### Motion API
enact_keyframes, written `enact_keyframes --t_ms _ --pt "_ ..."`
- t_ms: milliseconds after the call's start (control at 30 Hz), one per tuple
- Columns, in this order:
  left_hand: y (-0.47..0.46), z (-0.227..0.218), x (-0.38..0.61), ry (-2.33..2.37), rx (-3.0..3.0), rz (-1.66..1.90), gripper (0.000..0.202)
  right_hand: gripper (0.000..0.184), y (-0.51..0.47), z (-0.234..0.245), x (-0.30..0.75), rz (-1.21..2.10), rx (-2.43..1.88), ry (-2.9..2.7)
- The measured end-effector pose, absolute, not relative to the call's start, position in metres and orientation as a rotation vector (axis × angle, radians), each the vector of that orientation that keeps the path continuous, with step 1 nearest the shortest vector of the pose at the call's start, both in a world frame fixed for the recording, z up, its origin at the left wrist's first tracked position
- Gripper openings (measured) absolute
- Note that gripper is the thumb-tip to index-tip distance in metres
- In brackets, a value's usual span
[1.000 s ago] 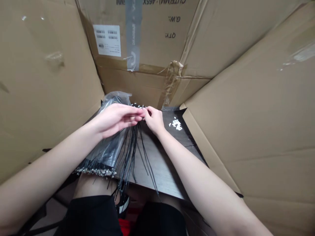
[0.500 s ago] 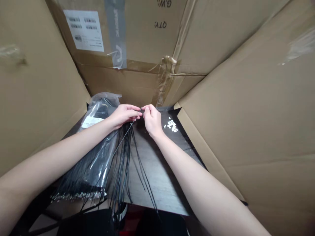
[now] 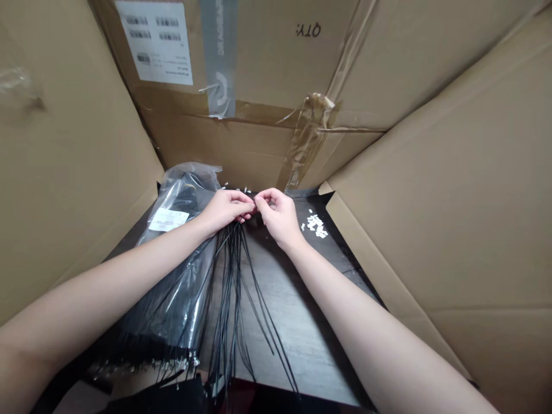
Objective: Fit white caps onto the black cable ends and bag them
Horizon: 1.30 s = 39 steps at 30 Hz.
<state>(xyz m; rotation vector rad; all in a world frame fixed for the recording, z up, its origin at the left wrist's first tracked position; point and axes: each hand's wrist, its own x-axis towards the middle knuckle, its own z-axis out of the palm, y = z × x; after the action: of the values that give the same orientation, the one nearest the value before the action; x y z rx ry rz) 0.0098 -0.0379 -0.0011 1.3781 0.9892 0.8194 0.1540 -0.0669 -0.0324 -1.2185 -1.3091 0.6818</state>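
Left hand: closed narrow, apparently pinching thin black cords.
Cords: hanging from that grip over the dark table.
Right hand: fingertips pinched narrow, just beside the left; anything held is hidden.
Nearby: white bits, plastic bag.

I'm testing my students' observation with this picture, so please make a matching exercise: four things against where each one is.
Things:
1. Small white pieces
2. Thin black cords
3. White barcode label
4. Clear plastic bag

Places:
A. Hanging below the left hand
B. Lying left of the hanging strands, with more black cords inside
C. On the dark tabletop, right of the right hand
D. Stuck on the cardboard wall ahead

Right pairs: 1-C, 2-A, 3-D, 4-B
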Motion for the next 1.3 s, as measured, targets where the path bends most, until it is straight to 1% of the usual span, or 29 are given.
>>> enact_keyframes --t_ms 233,467,833,967,1300 --pt "-0.037 -0.002 0.006 0.934 1.458 0.792 0.017 0.013 -0.07 -0.028 0.154 0.765 -1.202 -1.287" --pt "-0.035 -0.001 0.005 0.969 1.481 0.778 0.011 0.017 -0.071 -0.025 0.156 0.873 -1.155 -1.222" --pt "-0.036 0.004 0.008 0.979 1.437 0.754 0.011 0.019 -0.065 -0.025 0.163 1.088 -1.115 -1.133" --pt "-0.034 0.003 0.007 0.977 1.398 0.751 0.012 0.018 -0.064 -0.025 0.166 1.12 -1.074 -1.104" --pt "-0.035 0.002 0.007 0.969 1.427 0.771 0.011 0.026 -0.066 -0.022 0.167 1.184 -1.078 -1.125"
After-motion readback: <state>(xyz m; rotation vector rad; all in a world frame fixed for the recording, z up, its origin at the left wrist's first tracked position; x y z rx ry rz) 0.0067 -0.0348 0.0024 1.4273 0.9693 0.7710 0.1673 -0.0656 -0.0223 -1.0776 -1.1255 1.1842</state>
